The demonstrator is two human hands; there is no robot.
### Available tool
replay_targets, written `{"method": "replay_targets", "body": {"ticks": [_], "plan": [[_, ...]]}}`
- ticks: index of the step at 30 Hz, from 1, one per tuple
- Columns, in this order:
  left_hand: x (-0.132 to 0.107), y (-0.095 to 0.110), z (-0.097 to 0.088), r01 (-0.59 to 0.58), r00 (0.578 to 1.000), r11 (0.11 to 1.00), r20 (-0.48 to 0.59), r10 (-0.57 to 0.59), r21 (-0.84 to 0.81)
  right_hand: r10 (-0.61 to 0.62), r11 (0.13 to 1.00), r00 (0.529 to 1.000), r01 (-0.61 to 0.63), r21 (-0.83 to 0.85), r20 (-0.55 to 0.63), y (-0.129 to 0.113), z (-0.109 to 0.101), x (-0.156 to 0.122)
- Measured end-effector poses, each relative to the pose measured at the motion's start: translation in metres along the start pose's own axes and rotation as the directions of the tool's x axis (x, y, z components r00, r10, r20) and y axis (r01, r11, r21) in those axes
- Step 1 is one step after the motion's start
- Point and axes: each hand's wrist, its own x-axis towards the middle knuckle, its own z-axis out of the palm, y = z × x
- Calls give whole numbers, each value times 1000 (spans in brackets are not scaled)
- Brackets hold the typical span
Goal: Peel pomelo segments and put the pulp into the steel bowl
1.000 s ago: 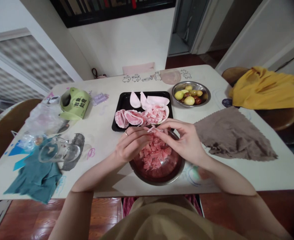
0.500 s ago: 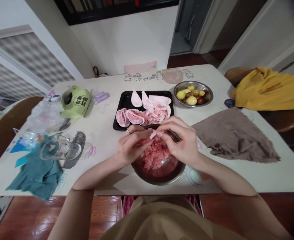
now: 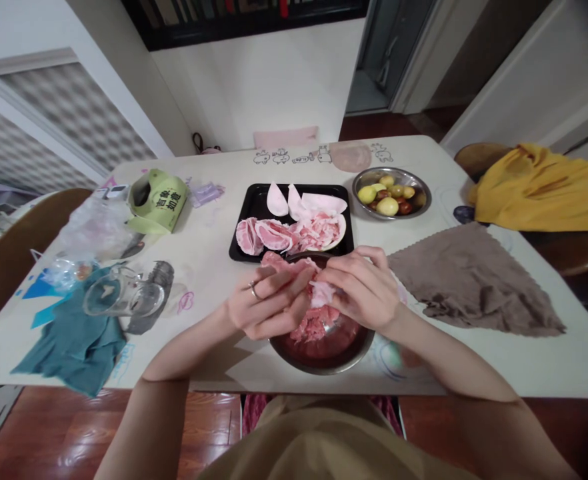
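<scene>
My left hand (image 3: 264,303) cups a pink pomelo segment (image 3: 287,267) over a metal bowl (image 3: 321,353) that holds several peeled pink pieces (image 3: 319,323). My right hand (image 3: 367,287) pinches the pale membrane (image 3: 321,291) of the same segment, fingers curled. A ring sits on a left finger. Just beyond the hands a black tray (image 3: 244,233) carries more pomelo segments (image 3: 269,233) and white-pink peel pieces (image 3: 307,201).
A steel bowl of small fruits (image 3: 390,192) stands at the back right. A brown cloth (image 3: 467,277) lies to the right, a yellow cloth (image 3: 541,187) on a chair. To the left lie a glass pitcher (image 3: 121,300), teal cloth (image 3: 74,343), green box (image 3: 157,200) and plastic bags (image 3: 91,230).
Both hands dropped lower over the bowl and closed around a larger segment; the left hand turned palm up to cup it. The camera tilted slightly.
</scene>
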Motion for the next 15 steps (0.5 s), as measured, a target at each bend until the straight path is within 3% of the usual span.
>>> {"method": "replay_targets", "body": {"ticks": [3,6,10,15], "plan": [[6,-2,-3,-69,997,997,-28,70,20,22,996,999,-19,82,-42,-4,2,-2],[5,-2,-1,-69,997,997,-31,68,-27,131,963,991,-120,242,-30,-7,6,-4],[4,-2,-2,-131,991,990,-26,132,54,279,885,959,-239,400,-44,-11,12,-7],[4,0,-4,-163,986,982,-8,164,94,374,836,926,-311,452,-55,-17,17,-11]]}}
